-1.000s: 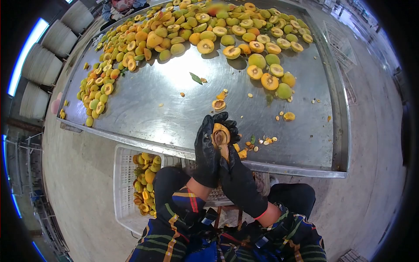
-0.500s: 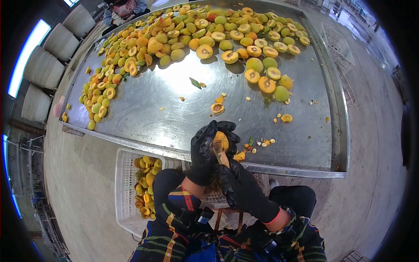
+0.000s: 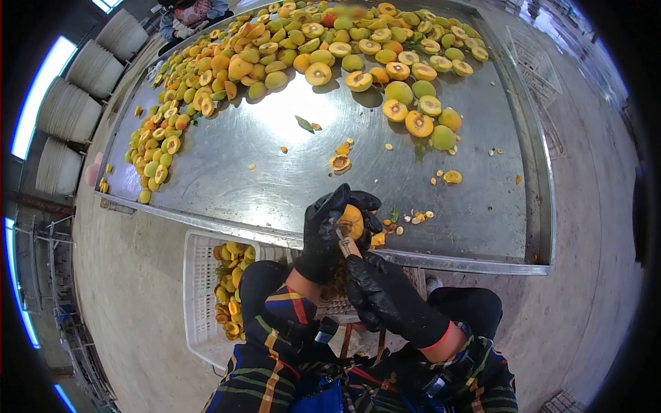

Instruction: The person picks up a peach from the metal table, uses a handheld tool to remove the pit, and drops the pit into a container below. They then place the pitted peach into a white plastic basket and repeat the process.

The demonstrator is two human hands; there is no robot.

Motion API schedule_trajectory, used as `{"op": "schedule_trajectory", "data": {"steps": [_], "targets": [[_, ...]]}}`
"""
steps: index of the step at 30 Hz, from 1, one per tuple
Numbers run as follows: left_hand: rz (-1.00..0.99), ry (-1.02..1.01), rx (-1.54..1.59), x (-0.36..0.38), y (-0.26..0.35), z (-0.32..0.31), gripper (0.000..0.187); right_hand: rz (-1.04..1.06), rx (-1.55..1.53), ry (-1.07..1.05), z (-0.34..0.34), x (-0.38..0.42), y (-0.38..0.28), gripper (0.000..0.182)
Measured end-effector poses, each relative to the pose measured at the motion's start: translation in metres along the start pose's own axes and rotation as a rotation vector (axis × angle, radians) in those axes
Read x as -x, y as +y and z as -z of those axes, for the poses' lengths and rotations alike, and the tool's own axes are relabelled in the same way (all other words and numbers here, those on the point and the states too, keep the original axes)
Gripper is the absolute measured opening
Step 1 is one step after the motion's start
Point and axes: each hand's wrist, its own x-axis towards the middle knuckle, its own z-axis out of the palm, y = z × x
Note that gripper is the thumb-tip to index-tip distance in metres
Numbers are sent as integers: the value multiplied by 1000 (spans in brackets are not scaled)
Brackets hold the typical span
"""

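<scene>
Black gloves cover both hands. Near the table's front edge, my left hand [image 3: 323, 230] is wrapped round a halved yellow fruit [image 3: 351, 221]. My right hand [image 3: 379, 286], lower and to the right, grips a small tool [image 3: 350, 248] with a light wooden handle. The tool's metal end is against the fruit; its exact tip is hard to make out. Just right of the hands, small pits [image 3: 417, 217] and an orange scrap [image 3: 377, 239] lie on the metal table [image 3: 268, 172].
Many halved fruits [image 3: 275, 55] are heaped along the table's far and left sides. A white crate [image 3: 201, 296] of fruit halves stands on the floor at front left. Beyond the table's far left corner sits another person [image 3: 196, 15]. White tubs [image 3: 69, 110] line the left.
The right hand and tool have shifted slightly, and the tool's metal end shows more clearly against the fruit. The whole view has moved a little.
</scene>
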Motion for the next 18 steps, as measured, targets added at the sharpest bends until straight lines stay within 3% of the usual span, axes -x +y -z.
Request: {"op": "schedule_trajectory", "data": {"steps": [2, 4, 5, 7, 8, 11, 12, 14, 15, 16, 17, 18], "targets": [[28, -28, -38, 1, 1, 1, 55, -38, 19, 1, 4, 5, -4, 22], [-11, -118, 46, 0, -6, 11, 56, 167, 221, -94, 9, 9, 0, 21], [-14, -113, 44, -1, -9, 15, 56, 165, 222, -100, 12, 10, -1, 21], [-96, -282, 1, -3, -8, 17, 56, -48, -32, -197, 16, 12, -6, 24], [-22, -245, 31, 3, -6, 16, 56, -46, -32, -199, 16, 12, -6, 24], [-97, -303, -84, 9, 0, 11, 44, -27, 40, -122, 19, 15, -4, 26], [-102, -303, -85, 11, -2, 12, 44, -99, -81, -201, 25, 14, -3, 25], [48, -277, 223, 9, -11, 19, 44, -157, -195, -284, 39, 9, 2, 25], [-16, -437, 174, 3, -12, 24, 45, -209, -348, -441, 48, 4, 8, 25], [13, -475, 226, 1, -10, 24, 47, -258, -492, -602, 54, 0, 13, 25], [39, -518, 277, 3, -9, 21, 49, -238, -467, -611, 54, -1, 15, 25], [168, -413, 370, 8, -8, 18, 52, 299, 189, -536, 52, 0, 18, 24]]}}
